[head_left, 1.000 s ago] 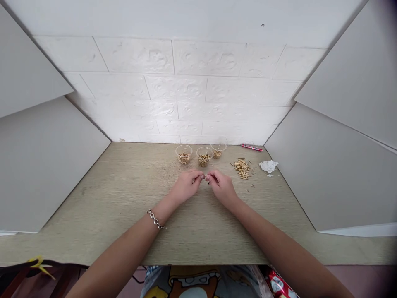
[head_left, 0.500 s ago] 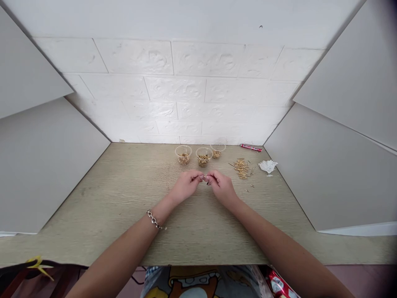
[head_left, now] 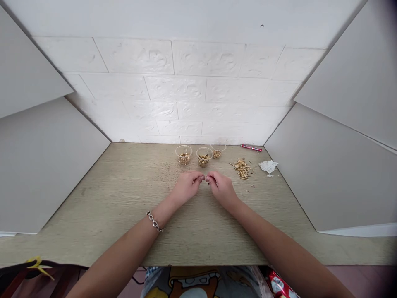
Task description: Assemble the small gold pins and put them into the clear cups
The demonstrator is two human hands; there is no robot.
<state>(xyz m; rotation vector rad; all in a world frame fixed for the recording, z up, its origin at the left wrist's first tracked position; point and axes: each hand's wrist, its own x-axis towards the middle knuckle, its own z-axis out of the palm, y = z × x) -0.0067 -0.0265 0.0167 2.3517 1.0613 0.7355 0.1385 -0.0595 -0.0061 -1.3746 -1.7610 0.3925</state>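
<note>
Fingertips almost meeting, my left hand point(head_left: 187, 185) and my right hand point(head_left: 221, 188) are both pinched closed over the middle of the table. Whatever they grip between them is too small to make out. Just beyond the fingers stands a clear plastic cup point(head_left: 204, 155) part filled with small gold-coloured pieces. A second clear cup point(head_left: 184, 155) with similar pieces is to its left, and a third cup point(head_left: 218, 149) with fewer pieces sits behind on the right. To the right of my right hand lies a pile of thin gold-coloured pins point(head_left: 242, 169).
A crumpled white tissue point(head_left: 268, 166) lies at the right, with a red pen-like stick point(head_left: 251, 147) by the wall. Tiny brown specks point(head_left: 169, 170) are scattered left of the hands. Grey panels point(head_left: 347, 165) and a white brick-patterned wall point(head_left: 186, 91) enclose the table point(head_left: 102, 207).
The fingertips of my two hands have drawn very slightly apart. The cups and the pin pile stay in place.
</note>
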